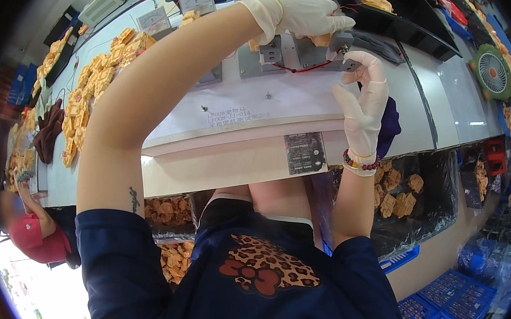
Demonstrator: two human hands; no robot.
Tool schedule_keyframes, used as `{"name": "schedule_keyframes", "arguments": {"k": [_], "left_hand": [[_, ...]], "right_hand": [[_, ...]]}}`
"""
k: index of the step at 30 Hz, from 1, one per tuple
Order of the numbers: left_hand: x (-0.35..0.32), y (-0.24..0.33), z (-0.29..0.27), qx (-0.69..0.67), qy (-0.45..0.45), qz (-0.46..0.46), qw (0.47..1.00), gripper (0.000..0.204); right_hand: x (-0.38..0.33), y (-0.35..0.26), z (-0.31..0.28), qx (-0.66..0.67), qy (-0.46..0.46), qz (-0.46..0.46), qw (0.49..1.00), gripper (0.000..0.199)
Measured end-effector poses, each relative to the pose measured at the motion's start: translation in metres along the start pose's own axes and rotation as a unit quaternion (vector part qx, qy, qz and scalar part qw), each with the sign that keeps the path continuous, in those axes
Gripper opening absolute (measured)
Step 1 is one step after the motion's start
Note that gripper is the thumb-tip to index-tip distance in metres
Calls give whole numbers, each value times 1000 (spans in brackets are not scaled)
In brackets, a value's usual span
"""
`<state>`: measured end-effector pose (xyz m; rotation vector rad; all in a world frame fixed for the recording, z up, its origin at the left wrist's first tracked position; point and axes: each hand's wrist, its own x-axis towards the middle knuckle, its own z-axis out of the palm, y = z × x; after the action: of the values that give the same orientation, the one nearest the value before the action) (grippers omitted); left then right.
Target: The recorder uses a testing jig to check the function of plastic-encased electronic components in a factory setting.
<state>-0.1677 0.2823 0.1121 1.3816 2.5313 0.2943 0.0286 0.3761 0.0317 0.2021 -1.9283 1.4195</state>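
Note:
My left hand (307,14), in a white glove, reaches across to the far middle of the bench. It is closed over a tan plastic part (321,40) on a grey test fixture (250,64), and the palm hides most of the part. My right hand (366,100), also gloved, curls its fingers against a small grey block (351,65) at the fixture's right end. The right thumb stands a little apart from the fingertips. A red and black wire (302,69) runs between the fixture's blocks. Below it lies the white base board (251,109) with printed lettering.
Many tan parts (96,76) are heaped at left. Analog meters (197,1) line the back. A black tray (403,16) stands far right, near a green fan (492,72). Lined bins (415,201) sit under the bench. A person in red (33,234) works at far left.

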Motion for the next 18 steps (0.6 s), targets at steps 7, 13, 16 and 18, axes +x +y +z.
{"name": "schedule_keyframes", "arguments": {"k": [7, 13, 16, 18], "left_hand": [[-7, 0, 16, -63, 79, -28, 994, 84], [-40, -3, 0, -1, 203, 27, 979, 87], [-61, 13, -20, 108, 227, -57, 966, 80], [-79, 19, -36, 115, 82, -3, 990, 58]], "right_hand": [[-1, 0, -1, 10, -4, 6, 1000, 49], [-2, 1, -3, 12, -12, 25, 1000, 51], [-3, -16, 4, 11, 3, 58, 998, 65], [-2, -13, 5, -14, 28, 37, 999, 73]]}}
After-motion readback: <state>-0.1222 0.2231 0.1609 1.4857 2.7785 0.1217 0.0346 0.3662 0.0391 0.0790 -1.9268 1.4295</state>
